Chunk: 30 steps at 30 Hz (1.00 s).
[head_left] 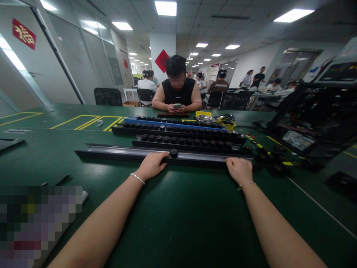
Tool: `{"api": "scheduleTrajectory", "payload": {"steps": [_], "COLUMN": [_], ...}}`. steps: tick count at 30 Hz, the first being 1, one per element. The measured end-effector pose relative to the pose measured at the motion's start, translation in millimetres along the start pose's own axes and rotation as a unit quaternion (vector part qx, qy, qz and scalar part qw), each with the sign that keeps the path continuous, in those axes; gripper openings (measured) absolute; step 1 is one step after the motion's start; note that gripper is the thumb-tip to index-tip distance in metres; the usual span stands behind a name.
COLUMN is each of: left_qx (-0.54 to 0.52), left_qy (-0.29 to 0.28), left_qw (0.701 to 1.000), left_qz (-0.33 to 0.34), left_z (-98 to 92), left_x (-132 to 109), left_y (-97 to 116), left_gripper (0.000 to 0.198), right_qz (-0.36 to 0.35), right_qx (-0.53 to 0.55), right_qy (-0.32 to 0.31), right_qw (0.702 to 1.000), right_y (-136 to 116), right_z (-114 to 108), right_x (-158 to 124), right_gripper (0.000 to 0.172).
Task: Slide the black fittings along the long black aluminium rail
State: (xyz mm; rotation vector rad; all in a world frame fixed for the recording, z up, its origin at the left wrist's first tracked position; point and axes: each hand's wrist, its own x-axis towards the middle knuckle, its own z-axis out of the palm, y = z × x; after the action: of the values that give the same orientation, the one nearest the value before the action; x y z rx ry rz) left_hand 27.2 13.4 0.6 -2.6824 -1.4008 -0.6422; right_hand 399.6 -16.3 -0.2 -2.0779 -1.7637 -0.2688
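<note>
A long black rail with a silvery channel point(117, 152) lies across the green table in front of me. My left hand point(152, 165) rests on its near edge at the middle, fingers curled over it. My right hand point(240, 169) grips the same rail further right, near its end. One black knob-like part point(174, 152) sits in the rail between my hands. Behind it lie two more black rails point(178, 140) filled with several black knobs, and a blue rail point(156, 121) beyond them.
A person sits opposite holding a phone point(177, 106). A metal bowl point(205, 119) and a yellow box stand behind the rails. Loose black parts point(272, 162) lie at right, beside a dark open equipment case point(312, 123). Yellow tape lines mark the table at left.
</note>
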Motion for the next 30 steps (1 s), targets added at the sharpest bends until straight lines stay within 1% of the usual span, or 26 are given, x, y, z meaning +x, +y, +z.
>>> {"api": "scheduleTrajectory", "payload": {"steps": [2, 4, 6, 8, 10, 12, 14, 15, 17, 20, 22, 25, 30], "left_qx": [-0.001, -0.001, -0.003, -0.007, -0.010, -0.008, 0.003, 0.009, 0.021, 0.036, 0.042, 0.048, 0.058], "left_qy": [-0.005, -0.010, -0.014, -0.015, -0.016, -0.018, -0.022, -0.024, -0.029, -0.037, -0.043, -0.052, -0.055], "left_qw": [1.000, 1.000, 1.000, 1.000, 1.000, 1.000, 1.000, 1.000, 0.999, 0.999, 0.998, 0.997, 0.997], "left_qz": [-0.001, -0.003, -0.004, -0.006, -0.005, -0.001, 0.003, 0.004, 0.005, 0.003, 0.000, -0.002, -0.003], "left_z": [-0.9, -2.0, -3.1, -3.9, -4.5, -5.0, -5.6, -6.1, -7.0, -8.2, -8.7, -8.8, -8.0], "left_x": [-0.1, 0.1, 0.5, 1.2, 2.1, 2.7, 3.0, 3.0, 2.8, 2.7, 3.2, 4.3, 3.6], "left_y": [1.1, 2.1, 2.8, 3.1, 3.2, 3.5, 4.5, 5.2, 6.8, 9.3, 10.4, 11.5, 12.7], "left_gripper": [0.039, 0.040, 0.041, 0.040, 0.039, 0.039, 0.040, 0.042, 0.044, 0.047, 0.048, 0.048, 0.049], "right_qz": [-0.002, -0.011, -0.026, -0.049, -0.090, -0.141, -0.173, -0.178, -0.166, -0.092, -0.058, -0.033, -0.012], "right_qx": [0.009, 0.026, 0.049, 0.074, 0.102, 0.128, 0.151, 0.163, 0.183, 0.203, 0.199, 0.187, 0.177], "right_qy": [0.018, 0.052, 0.093, 0.122, 0.118, 0.090, 0.064, 0.053, 0.038, 0.031, 0.021, 0.006, 0.006], "right_qw": [1.000, 0.998, 0.994, 0.989, 0.984, 0.978, 0.971, 0.969, 0.968, 0.974, 0.978, 0.982, 0.984], "right_y": [-1.3, -5.5, -14.4, -29.2, -49.6, -73.9, -99.9, -112.6, -136.4, -164.6, -176.9, -186.3, -190.3], "right_z": [0.1, 0.1, 0.7, 2.5, 6.0, 11.1, 16.6, 19.0, 22.4, 24.4, 24.5, 24.1, 22.1], "right_x": [-0.4, -1.1, -2.6, -5.1, -8.8, -13.3, -17.6, -19.3, -21.1, -19.8, -17.6, -14.6, -13.2], "right_gripper": [0.036, 0.032, 0.029, 0.029, 0.029, 0.028, 0.029, 0.030, 0.033, 0.037, 0.039, 0.039, 0.035]}}
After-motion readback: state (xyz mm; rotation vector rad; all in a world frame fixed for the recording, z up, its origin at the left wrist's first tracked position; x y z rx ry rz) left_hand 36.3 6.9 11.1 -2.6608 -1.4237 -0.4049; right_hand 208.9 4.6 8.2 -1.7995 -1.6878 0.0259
